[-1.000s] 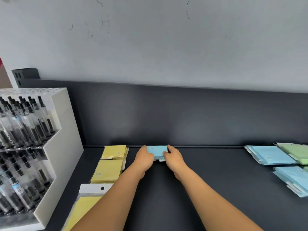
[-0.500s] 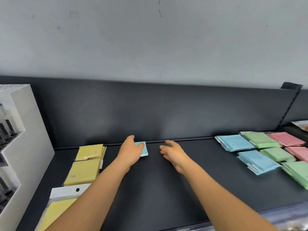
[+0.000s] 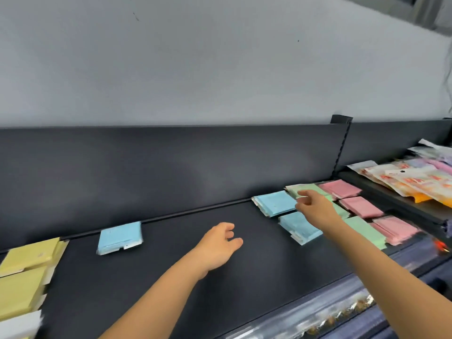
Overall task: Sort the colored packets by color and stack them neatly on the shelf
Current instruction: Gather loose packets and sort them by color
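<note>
Hands hang empty above the dark shelf [image 3: 171, 277]: left hand [image 3: 217, 245] loosely open mid-shelf, right hand [image 3: 315, 206] with fingers spread over the blue packets [image 3: 274, 203] beside green packets [image 3: 362, 231] and pink packets [image 3: 359, 206]. A lone blue stack [image 3: 119, 237] lies near yellow packets [image 3: 29, 255].

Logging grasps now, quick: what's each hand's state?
Left hand: open, empty, over the shelf.
Right hand: open, empty, reaching over the blue packets.
</note>
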Tool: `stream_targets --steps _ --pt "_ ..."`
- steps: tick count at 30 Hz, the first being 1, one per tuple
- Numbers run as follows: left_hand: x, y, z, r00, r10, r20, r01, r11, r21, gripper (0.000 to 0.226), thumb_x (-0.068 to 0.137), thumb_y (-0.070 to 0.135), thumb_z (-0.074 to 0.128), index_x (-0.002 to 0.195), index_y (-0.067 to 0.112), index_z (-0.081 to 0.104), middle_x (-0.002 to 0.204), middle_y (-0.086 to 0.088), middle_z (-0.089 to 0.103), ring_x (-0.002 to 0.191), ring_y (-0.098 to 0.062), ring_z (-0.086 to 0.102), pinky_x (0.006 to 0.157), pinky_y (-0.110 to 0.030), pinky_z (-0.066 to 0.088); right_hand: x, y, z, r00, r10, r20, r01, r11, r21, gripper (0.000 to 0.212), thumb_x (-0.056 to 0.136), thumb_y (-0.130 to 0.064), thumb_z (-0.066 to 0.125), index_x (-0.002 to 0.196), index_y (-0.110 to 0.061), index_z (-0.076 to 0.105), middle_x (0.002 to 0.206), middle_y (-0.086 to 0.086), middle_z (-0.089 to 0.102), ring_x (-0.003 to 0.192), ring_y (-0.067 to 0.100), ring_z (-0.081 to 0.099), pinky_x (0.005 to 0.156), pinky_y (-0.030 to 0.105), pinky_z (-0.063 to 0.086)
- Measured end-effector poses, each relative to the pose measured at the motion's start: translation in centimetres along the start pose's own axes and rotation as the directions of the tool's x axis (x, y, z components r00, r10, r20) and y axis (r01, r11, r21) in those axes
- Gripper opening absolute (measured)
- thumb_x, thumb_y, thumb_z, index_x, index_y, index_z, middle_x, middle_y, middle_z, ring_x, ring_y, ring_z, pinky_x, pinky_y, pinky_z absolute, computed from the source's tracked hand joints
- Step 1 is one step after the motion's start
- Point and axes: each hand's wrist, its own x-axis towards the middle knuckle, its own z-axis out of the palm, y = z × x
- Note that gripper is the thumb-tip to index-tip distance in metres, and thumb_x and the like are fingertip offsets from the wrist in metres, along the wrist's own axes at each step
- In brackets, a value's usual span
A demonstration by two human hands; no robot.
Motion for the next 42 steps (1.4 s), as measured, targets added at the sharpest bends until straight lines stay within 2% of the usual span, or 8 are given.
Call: stream_targets --steps 8,12,16,20,22,26,32,42 --pt "4.4 5.7 10.0 0.996 -0.08 0.045 0.084 0.991 -0.105 0.032 0.092 0.03 0.054 0.122 0.017 0.052 0.114 0.009 0.052 0.108 -0.012 0.051 0.091 -0.021 0.036 2.7 7.0 -2.7 0.983 0.039 0.178 -0.043 0.999 0.02 0.048 0.088 -0.015 0.06 0.133 -0.008 0.047 0.132 0.01 0.056 0.117 0.024 0.054 0.101 0.034 0.042" --pt "6.6 6.7 13.0 0.993 -0.089 -0.074 0.079 0.988 -0.13 0.025 0.094 0.027 0.051 0.115 0.017 0.058 0.111 0.01 0.06 0.092 -0.003 0.054 0.072 -0.013 0.04 3.3 8.3 -2.5 0.947 0.024 0.319 -0.087 0.979 0.186 0.053 0.088 -0.014 0.06 0.137 -0.004 0.042 0.137 0.008 0.05 0.122 0.021 0.05 0.103 0.032 0.04" --pt "7.9 6.1 14.5 0.949 -0.164 -0.271 0.112 0.974 -0.199 0.033 0.088 0.027 0.059 0.118 0.015 0.055 0.117 0.006 0.064 0.101 -0.012 0.061 0.088 -0.029 0.05 3.8 8.1 -2.1 0.893 0.038 0.448 -0.222 0.904 0.365 0.058 0.081 0.005 0.062 0.135 0.001 0.04 0.118 0.007 0.056 0.103 0.019 0.055 0.089 0.029 0.045" --pt "7.6 5.8 14.6 0.894 -0.2 -0.4 0.085 0.954 -0.287 0.039 0.082 0.006 0.064 0.12 0.013 0.055 0.116 0.002 0.064 0.102 -0.015 0.061 0.079 -0.025 0.051 3.3 7.7 -1.3 0.844 0.055 0.533 -0.347 0.814 0.465 0.045 0.071 0.018 0.059 0.113 0.003 0.056 0.111 0.012 0.065 0.104 0.028 0.061 0.095 0.043 0.05" --pt "6.9 5.7 14.3 0.88 -0.184 -0.437 0.05 0.952 -0.301 0.048 0.079 -0.003 0.063 0.123 0.016 0.054 0.117 0.0 0.063 0.102 -0.015 0.061 0.077 -0.025 0.052 2.4 7.2 -1.1 0.849 -0.019 0.529 -0.301 0.805 0.512 0.04 0.071 0.02 0.055 0.101 -0.005 0.061 0.11 0.011 0.067 0.103 0.026 0.062 0.09 0.04 0.052" --pt "4.0 4.9 13.1 0.836 -0.084 -0.542 -0.025 0.981 -0.191 0.059 0.079 0.003 0.067 0.129 0.028 0.047 0.128 0.0 0.05 0.111 -0.013 0.056 0.096 -0.038 0.049 -0.1 6.2 -0.7 0.865 -0.289 0.41 0.031 0.847 0.531 0.056 0.086 0.005 0.055 0.132 -0.025 0.047 0.122 -0.003 0.056 0.112 0.013 0.054 0.092 0.027 0.048" --pt "0.1 3.5 12.1 0.819 -0.018 -0.573 0.032 0.999 0.015 0.052 0.091 0.01 0.055 0.138 0.025 0.036 0.126 0.009 0.049 0.116 -0.009 0.049 0.097 -0.02 0.038 -2.4 6.5 1.5 0.73 -0.465 0.5 0.273 0.87 0.41 0.051 0.091 -0.001 0.049 0.129 -0.034 0.043 0.12 -0.011 0.052 0.108 0.004 0.049 0.076 0.001 0.037" --pt "-3.9 1.5 6.3 0.858 -0.028 -0.512 0.114 0.984 0.137 0.041 0.088 0.02 0.06 0.122 0.037 0.044 0.118 0.016 0.057 0.109 -0.001 0.054 0.091 -0.017 0.044 -3.4 1.2 4.5 0.598 -0.46 0.656 0.321 0.888 0.33 0.054 0.091 -0.004 0.049 0.137 -0.029 0.035 0.127 -0.004 0.043 0.111 0.011 0.046 0.088 0.019 0.037"
